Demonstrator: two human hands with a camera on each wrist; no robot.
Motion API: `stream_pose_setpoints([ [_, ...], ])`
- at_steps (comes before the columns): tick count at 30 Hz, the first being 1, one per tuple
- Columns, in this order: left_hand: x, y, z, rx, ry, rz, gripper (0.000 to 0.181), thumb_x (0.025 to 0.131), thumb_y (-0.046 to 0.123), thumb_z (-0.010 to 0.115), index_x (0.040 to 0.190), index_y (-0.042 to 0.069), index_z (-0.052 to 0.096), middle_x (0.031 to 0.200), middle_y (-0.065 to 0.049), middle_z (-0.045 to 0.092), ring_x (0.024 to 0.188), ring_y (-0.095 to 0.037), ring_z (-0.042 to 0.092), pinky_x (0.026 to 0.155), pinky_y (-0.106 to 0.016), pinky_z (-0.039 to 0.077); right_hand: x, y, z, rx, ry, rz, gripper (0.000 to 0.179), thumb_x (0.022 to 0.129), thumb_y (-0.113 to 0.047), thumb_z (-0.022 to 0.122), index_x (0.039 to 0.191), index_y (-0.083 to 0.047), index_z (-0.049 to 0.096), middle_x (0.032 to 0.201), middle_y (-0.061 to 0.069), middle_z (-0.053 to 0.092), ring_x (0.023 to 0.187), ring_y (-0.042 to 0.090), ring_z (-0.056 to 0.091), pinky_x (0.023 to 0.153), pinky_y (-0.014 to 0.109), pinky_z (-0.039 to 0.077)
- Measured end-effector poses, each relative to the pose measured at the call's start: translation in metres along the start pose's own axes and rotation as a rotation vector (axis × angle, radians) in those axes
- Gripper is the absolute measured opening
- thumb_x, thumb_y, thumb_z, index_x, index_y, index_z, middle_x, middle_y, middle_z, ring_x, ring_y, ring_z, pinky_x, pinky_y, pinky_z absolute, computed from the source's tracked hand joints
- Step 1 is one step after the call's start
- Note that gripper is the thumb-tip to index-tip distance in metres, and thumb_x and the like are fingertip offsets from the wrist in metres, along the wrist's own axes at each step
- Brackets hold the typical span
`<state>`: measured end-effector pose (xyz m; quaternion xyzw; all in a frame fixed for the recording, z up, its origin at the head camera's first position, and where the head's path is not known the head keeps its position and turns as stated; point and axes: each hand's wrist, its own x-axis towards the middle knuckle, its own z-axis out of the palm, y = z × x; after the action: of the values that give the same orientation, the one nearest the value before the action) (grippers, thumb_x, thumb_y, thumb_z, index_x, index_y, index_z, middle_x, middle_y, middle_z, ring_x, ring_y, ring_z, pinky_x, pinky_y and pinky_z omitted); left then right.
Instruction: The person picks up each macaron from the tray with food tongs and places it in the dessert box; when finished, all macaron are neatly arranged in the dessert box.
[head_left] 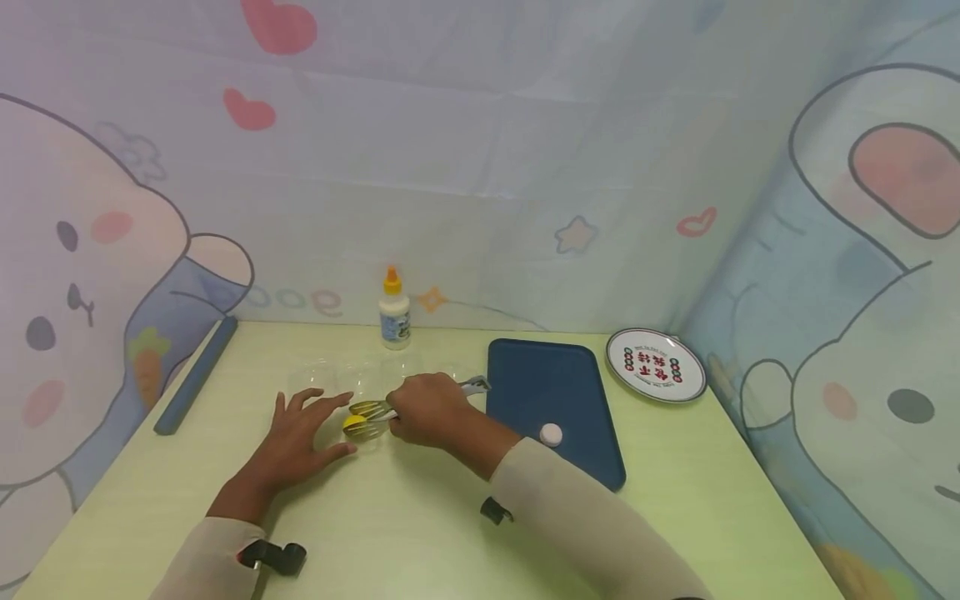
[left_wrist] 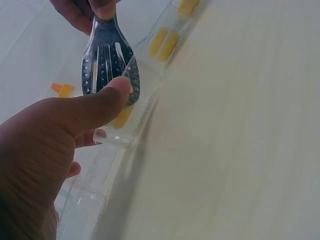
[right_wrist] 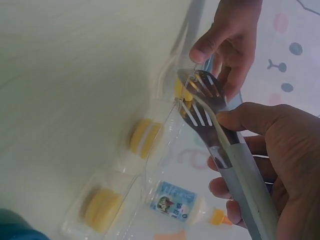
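My right hand [head_left: 431, 408] grips metal serving tongs [right_wrist: 215, 130] by their pale grey handles. The slotted tong heads are at a yellow macaron [head_left: 352, 422] in a clear plastic box [left_wrist: 112, 137]; whether they squeeze it I cannot tell. My left hand [head_left: 296, 442] holds this box between thumb and fingers, its thumb over the rim in the left wrist view. In the right wrist view, two more yellow macarons sit in adjoining clear compartments: one with a pale filling [right_wrist: 146, 138], the other [right_wrist: 102, 210] nearer the bottom.
Right of the boxes lies a dark blue tray [head_left: 547, 383] with a pale pink macaron [head_left: 551, 434]. A printed plate [head_left: 656, 365] stands at the back right. At the rear is a white bottle [head_left: 395, 321] with an orange-yellow cap. A blue-grey bar [head_left: 197, 375] lies along the left edge.
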<state>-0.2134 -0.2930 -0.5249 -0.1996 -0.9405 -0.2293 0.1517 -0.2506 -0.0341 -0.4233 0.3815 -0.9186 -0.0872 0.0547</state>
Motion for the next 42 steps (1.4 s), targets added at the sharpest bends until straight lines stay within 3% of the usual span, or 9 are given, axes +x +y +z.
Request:
stream_pose_setpoints([
  [7,0.000,-0.001,0.001,-0.002,-0.007,-0.002,0.080,0.087,0.039,0.092,0.156,0.017,0.057,0.148,-0.014,0.070,0.146,-0.049,0.046,0.115,-0.095,0.012,0.007,-0.008,-0.003,-0.008,-0.081,0.024,0.012,0.098,-0.038,0.074,0.095,-0.028,0.079,0.079,-0.012,0.070,0.065,0.008,0.059,0.056,0.032,0.050],
  [20,0.000,0.001,0.000,-0.002,-0.007,-0.006,0.080,0.087,0.040,0.091,0.156,0.017,0.057,0.148,-0.015,0.069,0.146,-0.050,0.046,0.115,-0.095,0.012,0.009,-0.014,-0.013,-0.037,-0.118,0.039,0.011,0.102,-0.034,0.074,0.101,-0.027,0.082,0.082,-0.010,0.073,0.067,0.010,0.061,0.057,0.031,0.053],
  [27,0.001,0.002,-0.001,0.005,0.021,0.021,0.088,0.083,0.044,0.094,0.157,0.017,0.056,0.146,-0.015,0.069,0.148,-0.051,0.043,0.115,-0.095,0.015,-0.005,0.004,-0.007,0.018,0.005,0.038,0.016,0.101,-0.040,0.075,0.099,-0.024,0.080,0.083,-0.010,0.073,0.067,0.008,0.060,0.055,0.033,0.049],
  [34,0.000,0.001,-0.011,0.002,0.099,0.037,0.086,0.076,0.041,0.098,0.150,0.014,0.062,0.140,-0.015,0.072,0.142,-0.049,0.048,0.115,-0.091,0.021,-0.023,0.030,0.010,0.102,0.177,0.062,0.021,0.101,-0.047,0.075,0.100,-0.026,0.078,0.083,-0.013,0.072,0.066,0.005,0.056,0.052,0.027,0.041],
  [38,-0.004,-0.004,-0.014,-0.004,0.142,0.055,0.087,0.075,0.037,0.099,0.149,0.011,0.062,0.141,-0.019,0.067,0.139,-0.047,0.048,0.114,-0.087,0.025,-0.037,0.043,0.018,0.178,0.222,0.085,0.025,0.101,-0.045,0.076,0.112,-0.024,0.082,0.096,-0.010,0.080,0.075,0.007,0.068,0.057,0.028,0.049],
  [42,-0.012,-0.012,-0.015,-0.032,0.183,0.053,0.088,0.075,0.034,0.099,0.150,0.009,0.061,0.153,-0.025,0.053,0.138,-0.050,0.045,0.110,-0.078,0.029,-0.052,0.055,0.023,0.254,0.232,0.115,0.033,0.101,-0.042,0.077,0.126,-0.020,0.081,0.114,-0.004,0.084,0.095,0.014,0.079,0.068,0.035,0.060],
])
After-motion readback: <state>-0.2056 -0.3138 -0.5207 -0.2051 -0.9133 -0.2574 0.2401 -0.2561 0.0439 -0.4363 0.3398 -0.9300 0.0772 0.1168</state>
